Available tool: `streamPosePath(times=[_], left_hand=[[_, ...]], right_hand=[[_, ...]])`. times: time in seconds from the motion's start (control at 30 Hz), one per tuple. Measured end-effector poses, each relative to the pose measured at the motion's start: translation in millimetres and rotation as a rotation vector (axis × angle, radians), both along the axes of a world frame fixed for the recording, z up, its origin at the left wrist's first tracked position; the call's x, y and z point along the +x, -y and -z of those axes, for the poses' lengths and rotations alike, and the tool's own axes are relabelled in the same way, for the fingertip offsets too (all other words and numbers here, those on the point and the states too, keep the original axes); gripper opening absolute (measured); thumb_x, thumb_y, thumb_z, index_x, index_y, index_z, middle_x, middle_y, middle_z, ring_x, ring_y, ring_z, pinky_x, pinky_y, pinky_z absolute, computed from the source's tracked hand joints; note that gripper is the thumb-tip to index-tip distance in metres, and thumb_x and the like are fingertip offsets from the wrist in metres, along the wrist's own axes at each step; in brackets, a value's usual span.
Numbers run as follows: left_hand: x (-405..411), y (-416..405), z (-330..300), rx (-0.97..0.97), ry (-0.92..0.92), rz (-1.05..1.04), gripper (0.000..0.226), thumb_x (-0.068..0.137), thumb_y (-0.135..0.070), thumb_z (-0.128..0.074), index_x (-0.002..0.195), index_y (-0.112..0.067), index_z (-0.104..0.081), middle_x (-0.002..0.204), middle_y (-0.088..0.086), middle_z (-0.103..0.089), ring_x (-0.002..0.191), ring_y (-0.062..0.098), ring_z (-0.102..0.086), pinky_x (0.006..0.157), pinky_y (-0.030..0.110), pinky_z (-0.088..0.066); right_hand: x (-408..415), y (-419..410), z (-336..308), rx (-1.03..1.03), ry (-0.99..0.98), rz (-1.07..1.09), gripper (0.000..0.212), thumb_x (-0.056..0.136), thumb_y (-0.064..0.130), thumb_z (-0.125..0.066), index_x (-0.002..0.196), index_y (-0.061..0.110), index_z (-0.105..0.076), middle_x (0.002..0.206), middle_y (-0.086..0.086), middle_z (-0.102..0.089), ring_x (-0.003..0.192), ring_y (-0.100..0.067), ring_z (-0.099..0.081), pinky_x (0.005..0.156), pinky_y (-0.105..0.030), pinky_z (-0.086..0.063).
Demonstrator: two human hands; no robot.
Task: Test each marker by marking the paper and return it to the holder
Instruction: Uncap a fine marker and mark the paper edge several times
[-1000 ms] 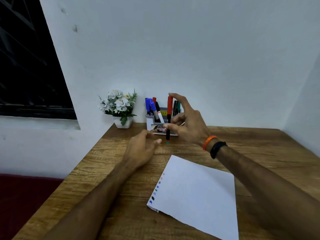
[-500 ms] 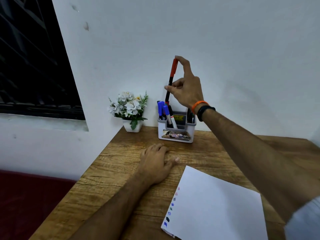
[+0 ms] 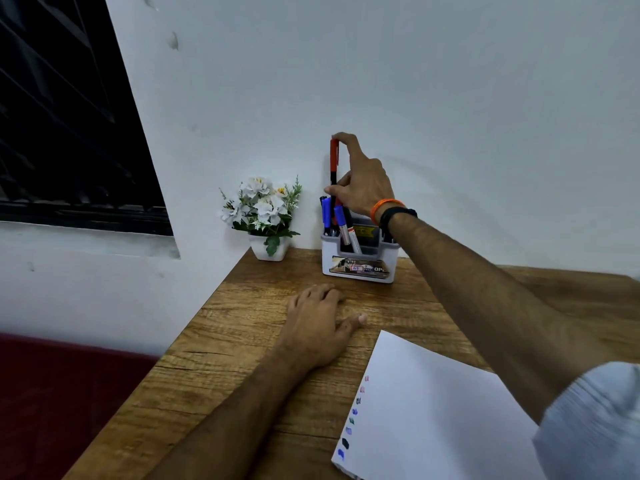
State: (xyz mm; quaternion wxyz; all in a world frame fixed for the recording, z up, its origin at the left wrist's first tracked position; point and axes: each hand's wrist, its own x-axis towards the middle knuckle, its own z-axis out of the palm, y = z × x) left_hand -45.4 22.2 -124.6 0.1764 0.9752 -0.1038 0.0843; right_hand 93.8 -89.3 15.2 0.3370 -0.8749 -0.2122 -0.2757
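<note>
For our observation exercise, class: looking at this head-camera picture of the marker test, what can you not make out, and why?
- Lower end of the red-capped black marker: head view, hidden behind the right hand and blue markers.
- Right compartment of the white plastic holder: head view, covered by the right wrist.
- Holder label text: too small and blurred.
- White paper sheet: cut off by the bottom edge and covered by the right sleeve.
- Dark window: cut off left.

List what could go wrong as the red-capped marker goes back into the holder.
1. The red-capped marker, held upright by the right hand, may jam on the crowded blue markers below it.
2. A hard push could slide the holder; the left hand rests on the table, not bracing it.
</note>
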Motion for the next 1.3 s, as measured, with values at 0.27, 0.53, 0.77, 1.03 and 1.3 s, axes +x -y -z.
streamPosePath(times=[0.27, 0.53, 0.77, 1.03, 1.3], left_hand=[[-0.8, -0.6, -0.4, -0.005, 0.017, 0.004, 0.062, 0.090, -0.067, -0.039, 0.137, -0.027, -0.046, 0.149, -0.003, -0.039, 0.139, 0.017, -0.029, 0.115, 0.046, -0.022], [-0.4, -0.7, -0.5, 0.010, -0.004, -0.001, 0.063, 0.090, -0.067, -0.038, 0.139, -0.027, -0.044, 0.150, -0.002, -0.038, 0.140, 0.017, -0.028, 0.116, 0.048, -0.021], [-0.8, -1.1, -0.8, 0.010, 0.001, 0.001, 0.063, 0.090, -0.067, -0.038, 0.139, -0.027, -0.044, 0.149, -0.003, -0.038, 0.140, 0.017, -0.028, 0.116, 0.047, -0.020], [-1.9, -1.6, -1.1, 0.000, 0.005, 0.008, 0.062, 0.090, -0.067, -0.038, 0.138, -0.028, -0.044, 0.149, -0.004, -0.039, 0.139, 0.016, -0.030, 0.115, 0.044, -0.021], [-2.7, -1.0, -2.5, 0.008, 0.003, 0.009, 0.061, 0.091, -0.066, -0.038, 0.138, -0.028, -0.045, 0.150, -0.003, -0.039, 0.139, 0.016, -0.030, 0.115, 0.043, -0.021]], right_hand=[[3.8, 0.4, 7.7, -0.098, -0.065, 0.045, 0.031, 0.085, 0.022, -0.059, 0.114, 0.028, -0.051, 0.075, -0.010, -0.069, 0.071, -0.027, -0.068, 0.074, -0.043, -0.059], [-1.0, -1.8, 1.8, -0.234, -0.154, 0.123, 0.009, 0.085, 0.024, -0.060, 0.091, 0.021, -0.067, 0.105, -0.004, -0.070, 0.087, -0.022, -0.061, 0.075, -0.032, -0.049], [4.4, 11.7, 7.4, -0.035, -0.179, 0.088, 0.015, 0.086, 0.032, -0.066, 0.090, 0.023, -0.077, 0.090, -0.001, -0.075, 0.084, -0.019, -0.069, 0.084, -0.036, -0.057], [-12.2, 33.8, 5.2, 0.098, -0.125, 0.082, 0.013, 0.085, 0.022, -0.068, 0.094, 0.017, -0.076, 0.090, -0.002, -0.076, 0.070, -0.017, -0.069, 0.078, -0.038, -0.061], [-38.0, 80.0, 23.2, 0.118, -0.084, 0.176, 0.010, 0.083, 0.024, -0.071, 0.091, 0.019, -0.075, 0.082, 0.004, -0.072, 0.081, -0.011, -0.068, 0.078, -0.023, -0.053]])
